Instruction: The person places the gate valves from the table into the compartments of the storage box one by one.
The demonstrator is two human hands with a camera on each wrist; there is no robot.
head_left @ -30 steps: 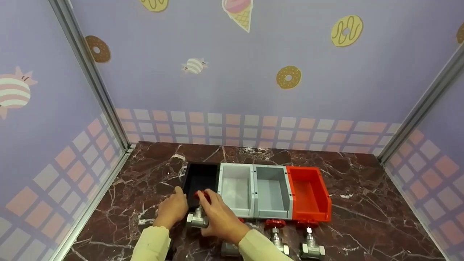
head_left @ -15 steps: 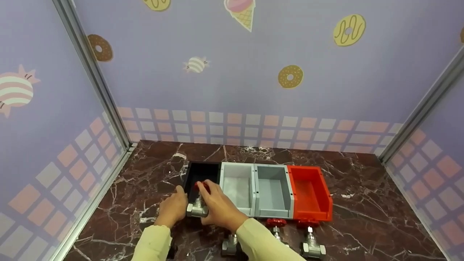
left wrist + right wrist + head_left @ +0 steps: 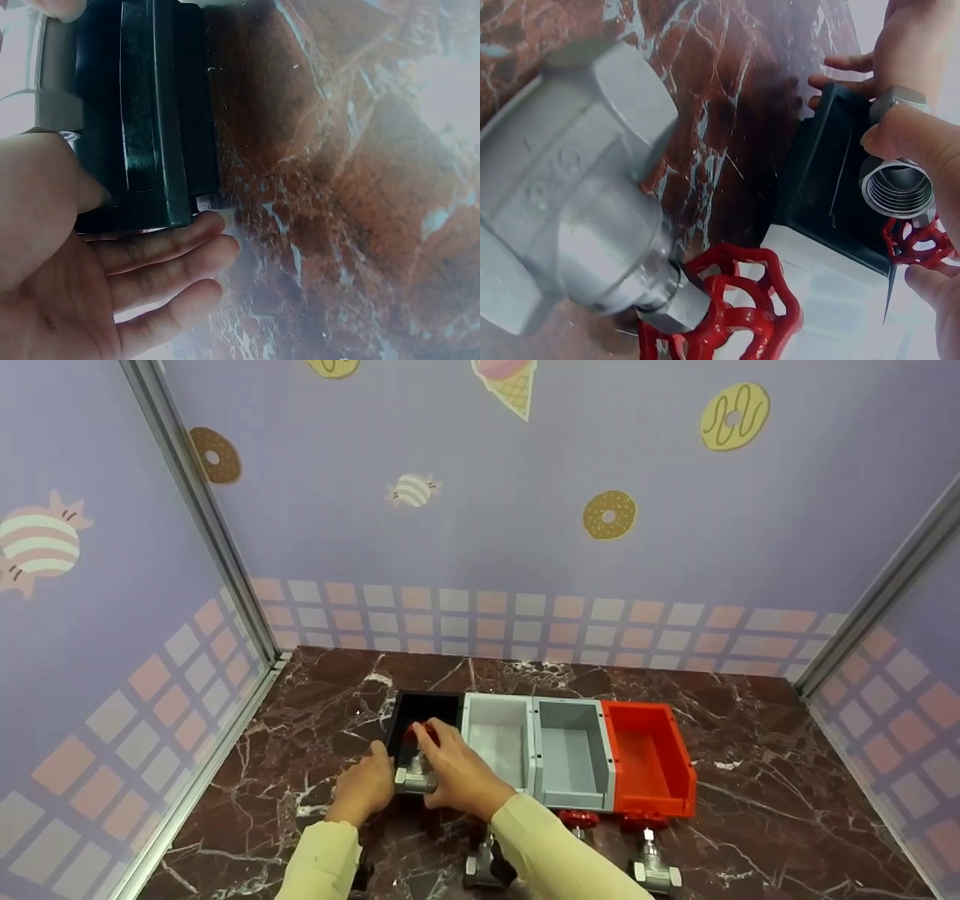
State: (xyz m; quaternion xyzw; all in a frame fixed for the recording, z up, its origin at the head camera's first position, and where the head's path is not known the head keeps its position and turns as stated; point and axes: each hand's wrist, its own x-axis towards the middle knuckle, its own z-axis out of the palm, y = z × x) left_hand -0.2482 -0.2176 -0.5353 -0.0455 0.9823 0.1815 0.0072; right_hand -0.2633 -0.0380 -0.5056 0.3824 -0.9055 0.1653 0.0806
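My right hand (image 3: 466, 774) holds a silver gate valve (image 3: 415, 778) with a red handwheel over the front part of the black bin (image 3: 429, 705). In the right wrist view, the held valve's threaded opening (image 3: 900, 189) faces the camera, and the thumb and fingers grip its body and wheel. My left hand (image 3: 365, 787) is at the bin's front left corner. The left wrist view shows its thumb inside the front edge and the other fingers (image 3: 180, 255) outside, pinching the bin's wall (image 3: 169, 120).
White (image 3: 495, 701), grey (image 3: 571, 799) and red (image 3: 679, 802) bins stand in a row right of the black one. Before them on the marble-patterned table lie more red-wheeled valves, one (image 3: 654, 864) before the red bin and another (image 3: 480, 868) partly behind the right sleeve. Patterned walls enclose the table.
My right hand has raised the valve and moved it forward, from before the black bin to over its front part. The left hand keeps its place at the bin's corner.
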